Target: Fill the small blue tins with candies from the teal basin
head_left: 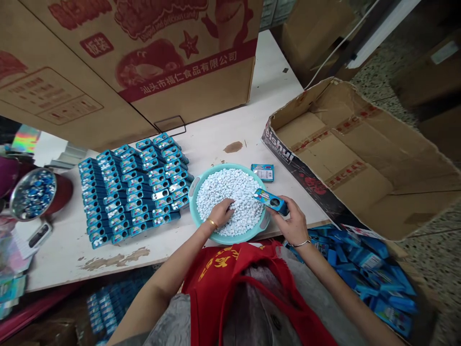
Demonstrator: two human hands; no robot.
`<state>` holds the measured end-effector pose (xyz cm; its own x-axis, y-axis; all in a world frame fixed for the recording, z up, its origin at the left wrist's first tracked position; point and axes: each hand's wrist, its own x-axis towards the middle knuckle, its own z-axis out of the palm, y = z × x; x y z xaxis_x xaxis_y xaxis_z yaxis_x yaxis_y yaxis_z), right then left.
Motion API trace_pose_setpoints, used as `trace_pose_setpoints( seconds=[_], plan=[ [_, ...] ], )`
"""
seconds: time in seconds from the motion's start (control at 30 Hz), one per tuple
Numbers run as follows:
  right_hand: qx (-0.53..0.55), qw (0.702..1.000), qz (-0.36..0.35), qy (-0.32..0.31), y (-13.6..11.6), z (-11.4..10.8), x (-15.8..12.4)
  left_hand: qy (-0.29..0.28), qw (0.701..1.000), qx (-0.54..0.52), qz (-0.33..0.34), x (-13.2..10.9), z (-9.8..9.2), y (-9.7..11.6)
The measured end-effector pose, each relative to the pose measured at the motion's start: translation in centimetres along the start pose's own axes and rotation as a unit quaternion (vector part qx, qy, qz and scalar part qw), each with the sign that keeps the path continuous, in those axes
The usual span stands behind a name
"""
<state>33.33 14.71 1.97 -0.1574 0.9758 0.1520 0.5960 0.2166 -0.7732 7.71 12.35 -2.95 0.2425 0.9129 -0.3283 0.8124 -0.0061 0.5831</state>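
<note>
A turquoise plastic bowl full of small white candies sits at the table's front edge. My left hand is down in the candies, its fingers curled together among them; the fingertips are partly hidden. Over the bowl's right rim, my right hand grips a small blue candy box by its near end. This box is tilted, with a dark round opening on its upper face. Another blue box lies flat just behind the bowl. Left of the bowl, many similar boxes stand in packed rows, some with white candies showing.
Large printed cartons stand along the table's back. An open cardboard tray lies on the right, above a heap of blue boxes. At far left is a metal bowl of shiny blue pieces. More blue boxes sit below the table.
</note>
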Motion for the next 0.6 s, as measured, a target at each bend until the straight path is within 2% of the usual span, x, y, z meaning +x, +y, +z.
trace_pose_setpoints(
  seconds=[0.1, 0.2, 0.3, 0.4, 0.5, 0.6],
  plan=[
    [-0.006, 1.0, -0.005, 0.0, 0.1, -0.1, 0.0, 0.015, 0.999, -0.025, 0.037, -1.9, -2.7, 0.0],
    [-0.014, 1.0, -0.024, -0.007, -0.1, 0.0, 0.1, 0.027, 0.996, -0.034, 0.072, -3.9, -6.3, 1.0],
    [-0.022, 0.998, -0.053, -0.023, -0.5, 0.5, 0.4, 0.032, 0.992, -0.016, 0.124, -5.0, -10.1, 3.0],
    [-0.025, 0.995, -0.084, -0.041, -1.1, 1.2, 0.7, 0.015, 0.986, 0.054, 0.158, -5.2, -12.9, 5.7],
    [-0.019, 0.992, -0.109, -0.058, -1.8, 2.1, 0.8, -0.036, 0.978, 0.156, 0.131, -4.9, -14.7, 8.7],
    [-0.009, 0.99, -0.124, -0.069, -2.2, 2.8, 0.9, -0.078, 0.964, 0.246, 0.063, -4.6, -15.6, 11.9]
  ],
)
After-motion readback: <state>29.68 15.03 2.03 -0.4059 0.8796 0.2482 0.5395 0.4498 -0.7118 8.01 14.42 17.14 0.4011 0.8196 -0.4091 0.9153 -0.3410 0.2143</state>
